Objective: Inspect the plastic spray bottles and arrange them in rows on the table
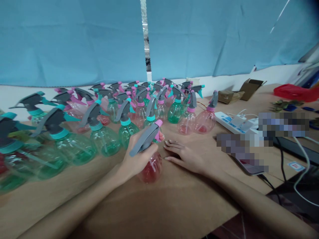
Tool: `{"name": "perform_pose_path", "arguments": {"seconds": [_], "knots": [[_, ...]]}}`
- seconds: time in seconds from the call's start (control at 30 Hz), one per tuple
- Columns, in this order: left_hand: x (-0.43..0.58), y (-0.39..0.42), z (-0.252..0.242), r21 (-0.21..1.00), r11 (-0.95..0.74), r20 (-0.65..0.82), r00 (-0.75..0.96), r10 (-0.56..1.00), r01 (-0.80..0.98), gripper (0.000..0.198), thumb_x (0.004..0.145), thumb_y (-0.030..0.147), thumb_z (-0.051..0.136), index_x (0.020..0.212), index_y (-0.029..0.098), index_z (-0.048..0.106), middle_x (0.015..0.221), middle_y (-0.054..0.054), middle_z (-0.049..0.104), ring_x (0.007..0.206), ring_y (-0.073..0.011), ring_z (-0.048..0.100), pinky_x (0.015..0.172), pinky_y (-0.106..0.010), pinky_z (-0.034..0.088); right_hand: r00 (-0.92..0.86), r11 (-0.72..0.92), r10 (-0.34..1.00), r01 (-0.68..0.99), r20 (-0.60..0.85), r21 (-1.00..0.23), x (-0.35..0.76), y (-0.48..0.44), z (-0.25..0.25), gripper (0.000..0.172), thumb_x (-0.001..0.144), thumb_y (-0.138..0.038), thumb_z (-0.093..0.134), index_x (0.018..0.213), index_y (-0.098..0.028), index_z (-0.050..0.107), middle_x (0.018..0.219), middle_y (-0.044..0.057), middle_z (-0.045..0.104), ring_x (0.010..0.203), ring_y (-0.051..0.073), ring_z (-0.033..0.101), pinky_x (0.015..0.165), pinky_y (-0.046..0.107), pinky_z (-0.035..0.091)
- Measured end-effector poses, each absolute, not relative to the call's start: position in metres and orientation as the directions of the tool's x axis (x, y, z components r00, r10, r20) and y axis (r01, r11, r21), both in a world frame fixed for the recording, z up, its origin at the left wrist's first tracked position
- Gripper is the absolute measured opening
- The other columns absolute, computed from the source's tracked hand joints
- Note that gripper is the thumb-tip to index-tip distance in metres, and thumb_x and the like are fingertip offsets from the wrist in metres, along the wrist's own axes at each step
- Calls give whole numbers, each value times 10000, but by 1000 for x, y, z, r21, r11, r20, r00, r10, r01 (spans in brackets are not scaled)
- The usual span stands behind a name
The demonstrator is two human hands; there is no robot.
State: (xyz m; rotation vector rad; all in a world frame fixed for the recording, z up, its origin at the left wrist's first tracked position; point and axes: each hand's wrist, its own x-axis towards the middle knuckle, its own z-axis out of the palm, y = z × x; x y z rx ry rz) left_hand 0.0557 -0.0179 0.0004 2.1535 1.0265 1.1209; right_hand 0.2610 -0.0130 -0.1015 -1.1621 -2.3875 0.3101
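Note:
My left hand is wrapped round the neck of a pink spray bottle with a grey trigger head and a pink nozzle. The bottle stands at the middle of the brown table, its nozzle pointing away and to the right. Just right of it, my right hand lies flat on the table, fingers stretched out and holding nothing. Behind the left hand stands a green spray bottle with a turquoise collar. Another pink spray bottle is beyond my right hand.
Several more green and pink bottles crowd the left and back. On the right lie a white power strip, a partly blurred phone and cables. Farther back are a cardboard box and a red plastic bag.

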Motion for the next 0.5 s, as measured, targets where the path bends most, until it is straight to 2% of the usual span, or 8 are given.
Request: {"name": "perform_pose_path", "arguments": {"seconds": [0.13, 0.33, 0.5], "knots": [[56, -18, 2, 736, -599, 473, 393, 789, 317, 158, 709, 106, 469, 762, 199, 585, 786, 15, 624, 709, -139, 565, 684, -270, 444, -535, 620, 785, 679, 313, -394, 261, -13, -101, 529, 900, -477, 434, 1355, -208, 423, 1393, 82, 448, 1318, 226, 360, 1087, 451, 312], [57, -18, 1, 784, -552, 436, 382, 815, 282, 97, 728, 130, 500, 728, 196, 570, 745, 13, 611, 671, -134, 560, 599, -252, 439, -538, 612, 791, 690, 291, -387, 261, -13, -100, 540, 901, -486, 424, 1345, -180, 438, 1394, 90, 444, 1323, 223, 351, 1094, 434, 303], [55, -17, -1, 771, -555, 432, 385, 816, 311, 83, 741, 148, 511, 717, 201, 570, 694, 28, 592, 605, -117, 527, 569, -244, 435, -535, 613, 790, 689, 299, -387, 260, -13, -100, 526, 903, -473, 429, 1338, -176, 449, 1387, 99, 452, 1317, 225, 361, 1090, 435, 308]]}}
